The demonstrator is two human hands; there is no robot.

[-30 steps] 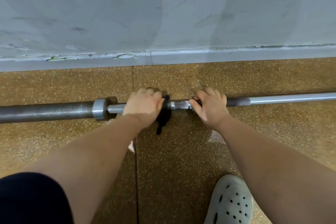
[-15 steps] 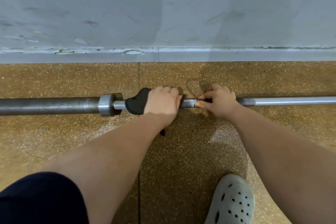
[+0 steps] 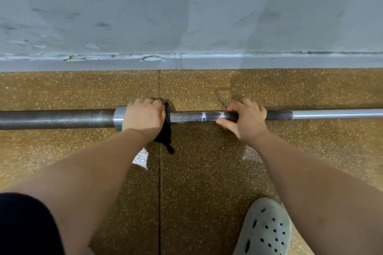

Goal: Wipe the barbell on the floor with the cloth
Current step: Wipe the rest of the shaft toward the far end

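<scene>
Presses the left hand [image 3: 144, 118] right up against the collar [image 3: 119, 117] of the barbell [image 3: 186, 116] now, not a little to the right of the collar as half a second ago. Grips the black cloth [image 3: 164, 134] round the bar with curled fingers, and trails its loose tail just right of the collar down to the floor [image 3: 207, 172]. Keeps the right hand [image 3: 246, 119] further right of the collar, curled over the rough grip section with the thumb along the near side, steadying the barbell flat on the floor.

Looks like the leftward end of a back-and-forth rub, so wiping is under way but far from covering the whole bar. Cannot push further left without climbing over the collar. Leaves bare bar right of the collar, up to the right hand, for the return stroke. Beyond the collar, little room before the wall [image 3: 186, 16]. Nearer than the collar, open floor, with a shoe [image 3: 267, 232] well back.
</scene>
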